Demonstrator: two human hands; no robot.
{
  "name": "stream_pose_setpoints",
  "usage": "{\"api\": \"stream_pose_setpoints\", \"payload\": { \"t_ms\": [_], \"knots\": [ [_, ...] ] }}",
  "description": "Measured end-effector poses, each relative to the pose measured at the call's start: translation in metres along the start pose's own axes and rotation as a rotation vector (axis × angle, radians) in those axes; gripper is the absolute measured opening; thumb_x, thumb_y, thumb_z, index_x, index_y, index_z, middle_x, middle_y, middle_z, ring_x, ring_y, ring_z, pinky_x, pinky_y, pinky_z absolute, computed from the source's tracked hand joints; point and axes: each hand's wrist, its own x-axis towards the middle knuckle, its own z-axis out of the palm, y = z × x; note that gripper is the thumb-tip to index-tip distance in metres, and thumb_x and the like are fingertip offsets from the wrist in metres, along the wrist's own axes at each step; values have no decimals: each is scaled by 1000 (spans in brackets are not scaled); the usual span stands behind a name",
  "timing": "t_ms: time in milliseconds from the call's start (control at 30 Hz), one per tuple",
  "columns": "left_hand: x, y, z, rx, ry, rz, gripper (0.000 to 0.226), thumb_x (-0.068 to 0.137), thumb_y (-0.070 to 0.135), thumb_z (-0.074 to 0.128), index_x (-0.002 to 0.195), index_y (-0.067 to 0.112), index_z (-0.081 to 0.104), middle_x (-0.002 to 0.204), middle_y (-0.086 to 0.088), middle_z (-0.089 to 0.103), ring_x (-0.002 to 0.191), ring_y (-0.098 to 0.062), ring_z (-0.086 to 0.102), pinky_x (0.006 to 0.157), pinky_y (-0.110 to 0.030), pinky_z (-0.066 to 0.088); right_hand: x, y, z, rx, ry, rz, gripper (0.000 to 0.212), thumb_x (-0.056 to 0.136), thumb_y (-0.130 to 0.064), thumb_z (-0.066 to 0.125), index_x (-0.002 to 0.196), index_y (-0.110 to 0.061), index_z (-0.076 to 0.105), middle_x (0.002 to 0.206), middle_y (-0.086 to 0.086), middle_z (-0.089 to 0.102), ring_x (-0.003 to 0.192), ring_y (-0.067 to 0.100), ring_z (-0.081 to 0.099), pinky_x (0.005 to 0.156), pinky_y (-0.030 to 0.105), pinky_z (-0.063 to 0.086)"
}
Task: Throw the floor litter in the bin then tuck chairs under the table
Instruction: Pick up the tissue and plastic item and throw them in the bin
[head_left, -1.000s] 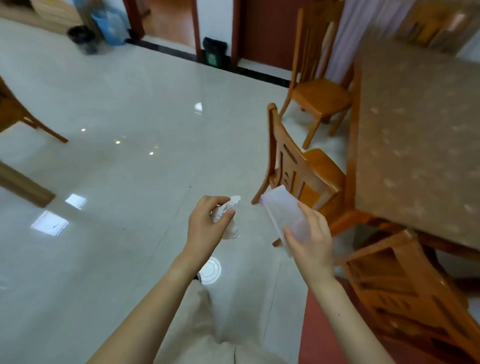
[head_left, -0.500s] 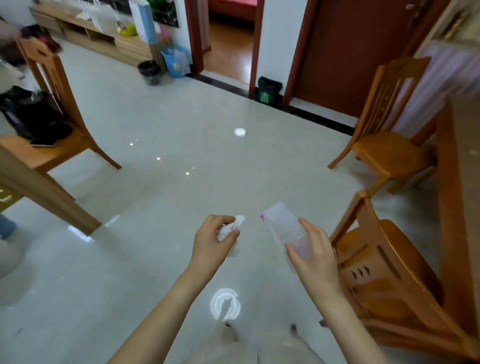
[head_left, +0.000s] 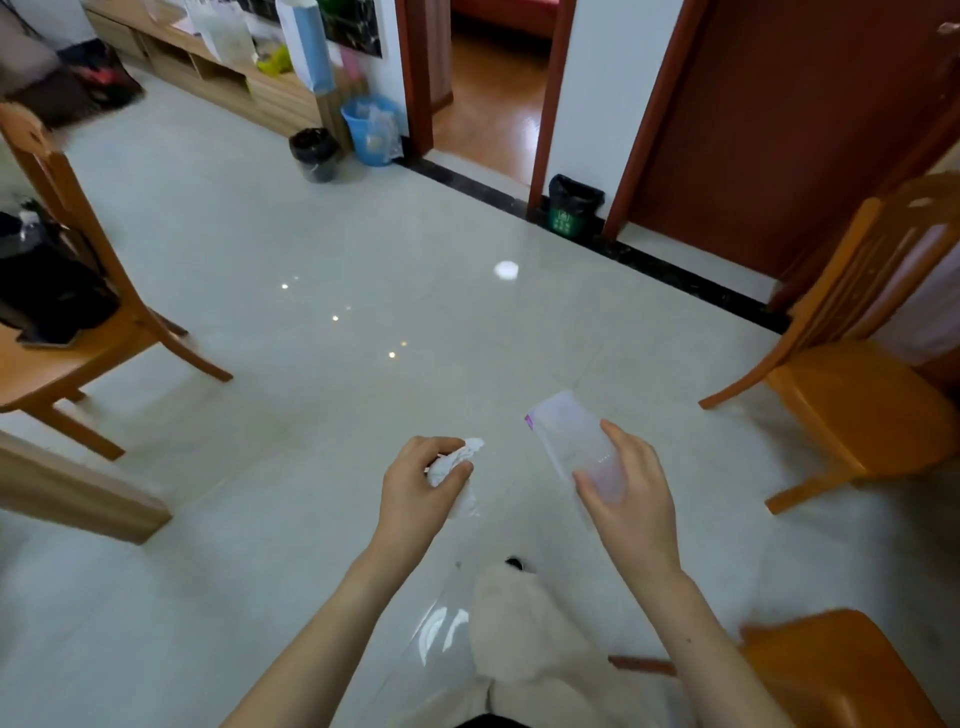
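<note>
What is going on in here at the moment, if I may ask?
A person is gathering litter. Their left hand grips a crumpled white tissue and their right hand holds a piece of clear plastic. Neither is binned yet: a black bin, a blue bin and a small dark bin stand ahead across the room. The left wooden chair and the right wooden chair stand out on the open floor.

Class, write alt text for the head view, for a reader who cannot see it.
A person's left hand grips crumpled paper and the right hand holds a clear plastic piece above a pale glossy floor. Ahead stand a black bin, a blue bin and a green bin beside a doorway. A wooden chair stands at left, another at right.
</note>
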Motion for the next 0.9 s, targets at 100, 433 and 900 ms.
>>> {"api": "stream_pose_setpoints", "payload": {
  "t_ms": [100, 433, 900],
  "knots": [
    [83, 39, 25, -10, 17, 37, 15, 85, 13, 68, 90, 27, 70, 95, 13, 65, 92, -4, 61, 74, -8, 41, 97, -1, -9, 23, 10, -21, 59, 88, -22, 70, 142, -26, 46, 133, -9, 47, 122, 7, 45, 95, 19, 34],
    [316, 92, 94, 18, -14, 47, 15, 85, 12, 67, 90, 26, 70, 93, 11, 64, 91, -3, 60, 72, -7, 39, 336, 15, 7, -15, 21, -49, 60, 85, -19, 74, 140, -19, 48, 132, 0, 52, 121, 16, 48, 95, 25, 39],
    [716, 162, 189, 68, -220, 170, 19, 85, 9, 68, 89, 27, 70, 90, 7, 62, 84, -6, 59, 68, -16, 43, 693, 29, 49, -4, 173, 98, 58, 89, -25, 70, 141, -25, 45, 131, -10, 47, 114, -1, 40, 93, 17, 38]
  ]
}}
